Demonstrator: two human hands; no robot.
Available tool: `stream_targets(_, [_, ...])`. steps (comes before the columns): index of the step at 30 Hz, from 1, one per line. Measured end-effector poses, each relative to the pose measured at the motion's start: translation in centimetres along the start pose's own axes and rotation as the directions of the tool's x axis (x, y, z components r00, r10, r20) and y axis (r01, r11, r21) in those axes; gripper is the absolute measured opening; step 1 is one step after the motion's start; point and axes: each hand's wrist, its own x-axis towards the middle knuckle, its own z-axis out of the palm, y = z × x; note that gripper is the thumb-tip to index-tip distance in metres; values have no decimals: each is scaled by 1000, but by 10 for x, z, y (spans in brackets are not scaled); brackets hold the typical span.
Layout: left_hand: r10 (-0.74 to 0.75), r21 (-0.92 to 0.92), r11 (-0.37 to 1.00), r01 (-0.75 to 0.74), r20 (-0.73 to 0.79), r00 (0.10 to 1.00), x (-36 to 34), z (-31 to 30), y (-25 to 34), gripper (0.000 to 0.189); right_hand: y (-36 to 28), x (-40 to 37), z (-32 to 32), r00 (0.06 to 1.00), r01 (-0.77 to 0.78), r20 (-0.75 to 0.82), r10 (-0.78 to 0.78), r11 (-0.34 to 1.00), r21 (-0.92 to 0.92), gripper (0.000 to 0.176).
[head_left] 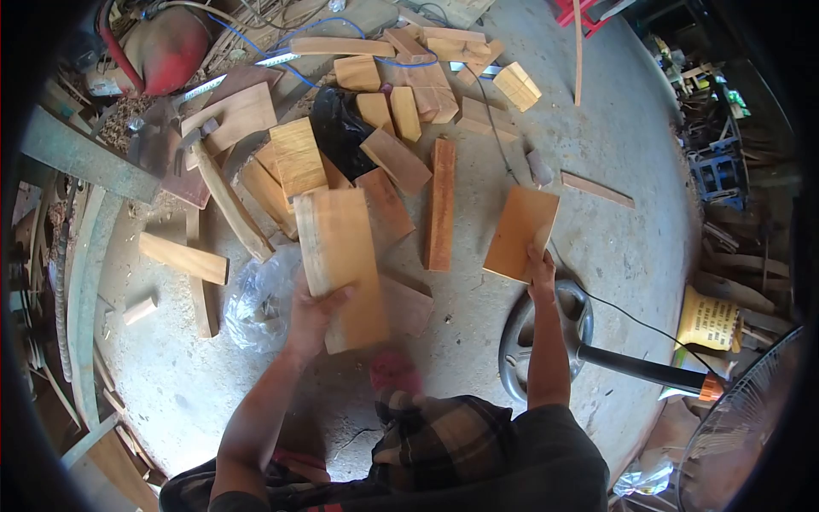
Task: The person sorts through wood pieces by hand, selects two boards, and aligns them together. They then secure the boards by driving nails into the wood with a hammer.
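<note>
My left hand (317,317) grips a long, pale wooden board (345,264) by its lower left edge, the thumb lying across its face. A smaller, orange-brown wooden board (520,232) is in my right hand (541,271), pinched at its lower right corner. The two boards are held apart, above the concrete floor. Below and beyond the left board lie several wood blocks, among them a light block (297,158) and a reddish block (386,205). Between the boards a narrow reddish wood bar (440,205) rests on the floor.
A fan with a round base (512,341) stands at the right, its cord crossing the floor. Left are a hammer (217,183), a clear plastic bag (260,299) and a green metal frame (90,256). A black bag (341,128) sits among the blocks. A yellow container (708,317) stands far right.
</note>
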Motion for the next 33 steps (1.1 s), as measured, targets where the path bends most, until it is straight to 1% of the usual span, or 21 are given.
stream_targets(1, [-3,5,1000,3,-11,1000,-1,0,5,44,-7,-15,19,1000,-11,7,11,1000,2,47])
stream_targets(3, [-39,-59,998,37,-36,999,1,4,16,42,-32,-51,72,981,-8,191,-21,989,150,49])
stream_targets(4, [-35,-56,998,32,-50,998,1,5,23,42,-35,-63,92,979,-16,204,-16,988,152,49])
stream_targets(6, [-130,-155,980,123,-33,991,1,5,38,47,-38,-82,133,934,-161,352,69,958,239,42])
stream_targets(7, [-120,-156,982,109,-61,991,1,3,43,47,-43,-95,153,923,-176,378,78,956,233,42])
stream_targets(9, [-136,-202,971,127,-31,990,2,-3,53,50,-53,-118,185,846,-264,521,114,938,224,41])
stream_targets(10, [-121,-165,980,115,-31,992,2,-8,56,55,-52,-123,194,803,-288,587,102,929,233,41])
stream_targets(11, [-114,-168,980,104,-54,992,0,-12,60,55,-52,-128,203,789,-301,605,110,927,224,41])
stream_targets(14, [-104,-225,969,103,7,995,-6,-20,71,58,-60,-143,220,755,-283,646,116,945,161,42])
stream_targets(18, [-103,-281,954,102,11,995,-11,-30,69,57,-66,-150,229,754,-245,649,101,960,135,44])
stream_targets(26, [-102,-288,953,98,1,995,-14,-35,66,53,-67,-156,227,756,-223,644,121,971,80,44])
stream_targets(28, [-105,-289,952,103,7,994,-14,-35,67,52,-66,-157,228,756,-221,648,92,968,120,43])
stream_targets(31, [-108,-297,948,114,34,994,-13,-42,62,51,-63,-156,228,766,-211,636,93,971,111,42])
stream_targets(33, [-111,-305,945,121,51,992,-14,-46,60,51,-61,-155,229,757,-230,646,102,966,118,42])
